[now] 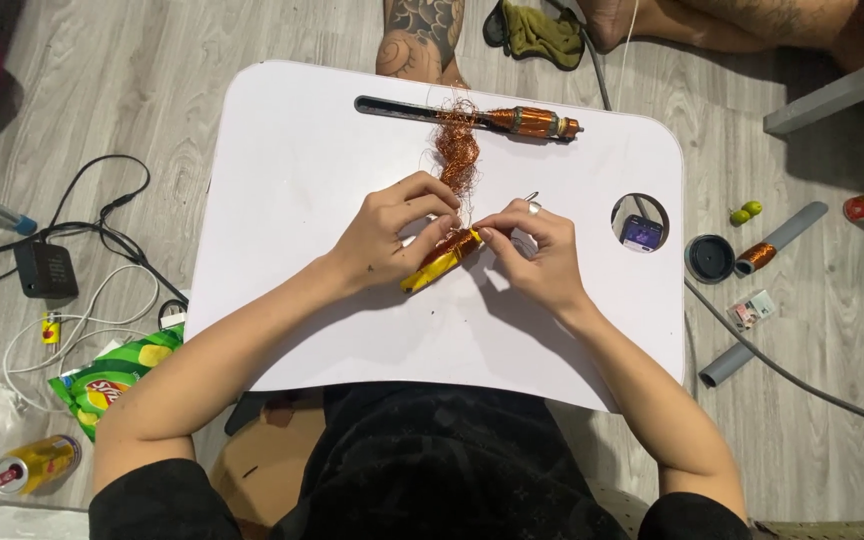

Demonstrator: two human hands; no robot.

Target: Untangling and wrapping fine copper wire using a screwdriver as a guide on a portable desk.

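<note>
Your left hand gripped the yellow coil on the white bench. Your right hand pinched its copper wire at the coil's end.

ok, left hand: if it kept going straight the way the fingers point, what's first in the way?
Probably the right hand. The left hand points across the yellow-ended copper coil that both pinch, with the fingertips almost meeting. Height is hard to judge from above.

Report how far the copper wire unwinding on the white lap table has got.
Done: a tangled heap of loose copper wire lies on the white lap table. In hand: left hand and right hand hold a yellow coil with copper windings on it. Left: that coil, and another wound piece beyond.
</note>
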